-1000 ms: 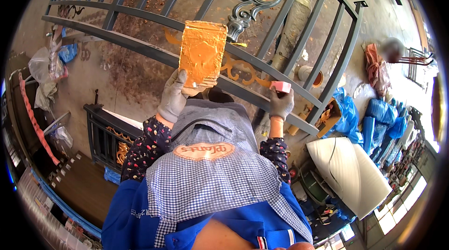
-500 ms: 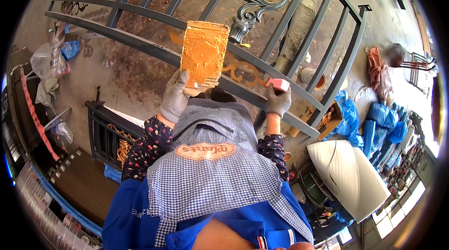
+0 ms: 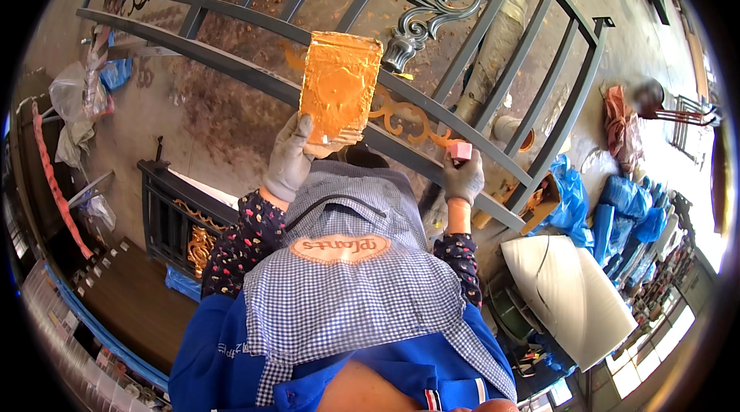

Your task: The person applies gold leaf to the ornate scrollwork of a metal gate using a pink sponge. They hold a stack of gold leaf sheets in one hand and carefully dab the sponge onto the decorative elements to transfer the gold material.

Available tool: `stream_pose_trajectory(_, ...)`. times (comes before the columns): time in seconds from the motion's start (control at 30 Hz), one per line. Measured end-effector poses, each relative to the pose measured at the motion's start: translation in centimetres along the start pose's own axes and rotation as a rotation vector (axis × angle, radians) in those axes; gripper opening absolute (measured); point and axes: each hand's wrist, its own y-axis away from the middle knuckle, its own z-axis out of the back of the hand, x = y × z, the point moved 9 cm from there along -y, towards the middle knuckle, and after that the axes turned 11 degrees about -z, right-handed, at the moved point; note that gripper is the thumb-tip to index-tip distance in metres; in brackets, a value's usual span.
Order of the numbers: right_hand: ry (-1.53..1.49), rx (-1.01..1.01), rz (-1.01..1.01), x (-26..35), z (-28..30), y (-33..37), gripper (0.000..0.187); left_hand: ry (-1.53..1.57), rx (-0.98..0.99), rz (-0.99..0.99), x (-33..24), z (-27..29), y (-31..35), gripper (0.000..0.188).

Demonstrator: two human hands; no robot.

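Orange board (image 3: 340, 88) is grasped by left fingers (image 3: 300, 128), pink block (image 3: 461, 151) by right fingers (image 3: 475, 160); the scroll (image 3: 422, 134) is best stroked lightly.

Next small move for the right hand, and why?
Probably slide the pink block along the orange scrollwork: the right hand holds it right by the scrollwork's end, while the left hand holds up the orange-coated board.

Lettering (image 3: 336, 246) on peach patch (image 3: 341, 258) of checked apron (image 3: 351, 300), white characters (image 3: 233, 349) on blue jacket (image 3: 202, 362)
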Motion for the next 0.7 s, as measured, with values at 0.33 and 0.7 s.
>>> stream_pose_trajectory(0.33, 0.026, 0.056, 0.161, 2.1, 0.2, 0.6, 0.032, 0.023, 0.001, -0.001, -0.3, -0.4, 0.2, 0.060)
stream_pose_trajectory(0.7, -0.453, -0.187, 0.833, 16.7, 11.4, 10.6, 0.052, 0.243, 0.075, 0.034, 3.3, -3.5, 0.3, 0.050)
